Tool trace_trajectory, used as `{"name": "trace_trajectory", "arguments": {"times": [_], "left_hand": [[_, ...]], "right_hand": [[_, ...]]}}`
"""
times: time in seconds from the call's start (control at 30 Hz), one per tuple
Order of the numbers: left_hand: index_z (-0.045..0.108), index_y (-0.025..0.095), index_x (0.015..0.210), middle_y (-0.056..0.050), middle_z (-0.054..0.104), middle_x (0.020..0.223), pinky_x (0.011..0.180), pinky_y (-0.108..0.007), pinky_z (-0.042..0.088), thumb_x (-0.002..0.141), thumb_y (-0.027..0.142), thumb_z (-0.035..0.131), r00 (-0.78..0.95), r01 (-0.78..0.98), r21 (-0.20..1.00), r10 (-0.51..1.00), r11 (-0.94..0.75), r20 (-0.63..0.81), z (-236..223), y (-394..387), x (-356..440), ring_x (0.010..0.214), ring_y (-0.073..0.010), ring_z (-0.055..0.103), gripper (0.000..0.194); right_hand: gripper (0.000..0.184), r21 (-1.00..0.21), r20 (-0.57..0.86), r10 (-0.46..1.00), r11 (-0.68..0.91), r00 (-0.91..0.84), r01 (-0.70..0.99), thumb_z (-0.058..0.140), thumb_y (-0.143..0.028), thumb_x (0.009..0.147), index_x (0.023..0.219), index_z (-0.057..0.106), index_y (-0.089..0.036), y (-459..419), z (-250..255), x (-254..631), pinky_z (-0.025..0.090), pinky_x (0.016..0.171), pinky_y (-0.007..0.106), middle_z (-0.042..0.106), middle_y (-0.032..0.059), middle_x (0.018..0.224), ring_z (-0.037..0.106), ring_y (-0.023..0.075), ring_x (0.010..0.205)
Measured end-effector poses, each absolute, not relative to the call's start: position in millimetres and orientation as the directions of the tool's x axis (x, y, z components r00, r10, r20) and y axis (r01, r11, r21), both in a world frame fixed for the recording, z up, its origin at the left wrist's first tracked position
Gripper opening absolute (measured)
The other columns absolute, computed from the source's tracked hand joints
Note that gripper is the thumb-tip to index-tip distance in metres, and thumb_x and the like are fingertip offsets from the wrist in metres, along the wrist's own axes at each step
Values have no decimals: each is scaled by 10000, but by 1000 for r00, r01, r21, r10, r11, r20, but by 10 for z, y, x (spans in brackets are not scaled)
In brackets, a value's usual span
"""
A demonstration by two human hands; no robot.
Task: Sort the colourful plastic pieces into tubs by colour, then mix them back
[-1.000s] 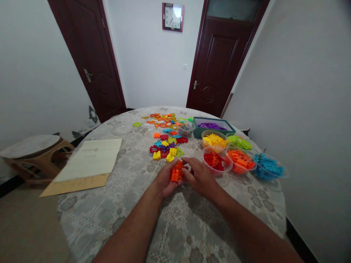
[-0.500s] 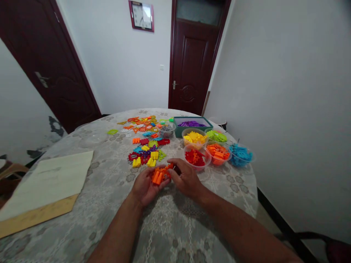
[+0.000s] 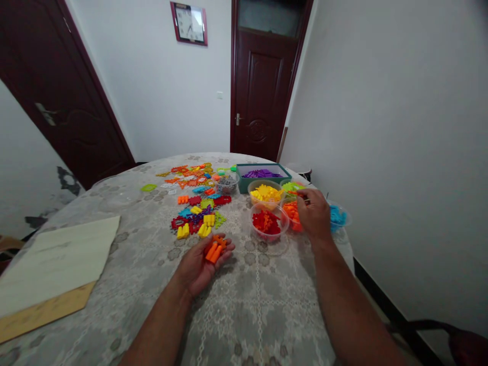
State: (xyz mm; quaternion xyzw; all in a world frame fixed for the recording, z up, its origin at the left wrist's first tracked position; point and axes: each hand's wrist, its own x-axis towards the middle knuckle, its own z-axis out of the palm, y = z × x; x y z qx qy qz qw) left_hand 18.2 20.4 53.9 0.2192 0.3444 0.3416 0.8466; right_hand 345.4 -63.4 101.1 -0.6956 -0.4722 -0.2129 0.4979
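We find the left hand [image 3: 203,265] palm up and well open, its fingers loosely extended and slightly curled. Orange pieces [image 3: 215,249] lie in it, touching the palm and fingers; we cannot give their exact count.

We record the right hand [image 3: 315,211] well apart from the left, raised above the orange bowl [image 3: 293,229]. Its thumb and fingers are nearly closed, and a small orange part [image 3: 293,193] projects from the fingertips, seemingly pinched there; its shape is too small for us to tell.

The red bowl [image 3: 269,238] sits between the hands, farther forward than the left. The yellow bowl [image 3: 249,197] stands behind it, and the blue bowl [image 3: 349,218] is just to the right of the right hand. We note the loose coloured pieces [image 3: 208,204] on the tablecloth [image 3: 232,315], near and beyond the left fingertips.
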Motion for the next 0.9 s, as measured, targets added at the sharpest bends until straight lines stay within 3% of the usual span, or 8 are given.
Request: {"name": "trace_trajectory", "arguments": {"times": [0.13, 0.27, 0.5, 0.6, 0.7, 0.8, 0.9], "left_hand": [[648, 51, 1229, -247, 759, 1131, 840, -421, 690, 940, 130, 524, 539, -460, 572, 725, 679, -429, 528, 205, 178, 988, -326, 804, 325], [617, 41, 1273, -246, 753, 1149, 873, -450, 685, 888, 88, 497, 529, -489, 539, 724, 686, -443, 530, 207, 178, 1045, -343, 792, 406], [630, 47, 1196, -241, 752, 1158, 872, -391, 675, 939, 97, 540, 569, -466, 558, 716, 686, -405, 516, 186, 174, 1058, -331, 789, 277], [653, 48, 1173, -240, 750, 1176, 866, -377, 670, 952, 126, 563, 595, -460, 566, 711, 684, -375, 500, 176, 167, 1049, -325, 790, 251], [681, 43, 1153, -234, 749, 1182, 899, -387, 658, 968, 187, 564, 622, -476, 540, 700, 694, -351, 491, 171, 164, 1060, -324, 783, 263], [706, 47, 1108, -205, 765, 1114, 878, -376, 654, 979, 201, 532, 649, -517, 504, 701, 692, -297, 485, 172, 172, 979, -277, 786, 266], [725, 45, 1063, -165, 774, 998, 790, -301, 641, 976, 171, 507, 666, -537, 492, 702, 685, -250, 465, 181, 185, 840, -204, 767, 266]], "right_hand": [[279, -392, 725, 540, -187, 428, 901, 494, -133, 870, 994, 744, -152, -622, 817, 3761, 525, 1020, 450, 729, 151, 1048, 654, 281, 1045], [367, -317, 693, 618, -200, 371, 927, 466, -86, 834, 1064, 746, -147, -572, 666, 3835, 517, 1069, 454, 738, 153, 1097, 656, 277, 1087], [339, -303, 768, 555, -127, 321, 944, 461, -102, 870, 1041, 748, -158, -553, 760, 3633, 545, 1036, 478, 761, 152, 1069, 687, 290, 1052], [272, -323, 821, 503, 23, 268, 946, 497, -127, 922, 1028, 739, -190, -550, 861, 3225, 556, 1007, 468, 767, 115, 1045, 699, 274, 1022], [238, -277, 811, 582, 292, 60, 915, 533, -148, 983, 1115, 724, -200, -582, 869, 2666, 562, 1003, 444, 761, 105, 1087, 700, 255, 1053], [274, -235, 692, 692, 484, -204, 843, 563, -165, 1011, 1247, 695, -207, -624, 749, 2139, 572, 996, 431, 737, 119, 1196, 677, 257, 1115], [306, -171, 541, 756, 528, -369, 832, 602, -182, 1011, 1305, 679, -219, -621, 587, 1799, 577, 980, 440, 708, 133, 1300, 656, 273, 1129]]}}
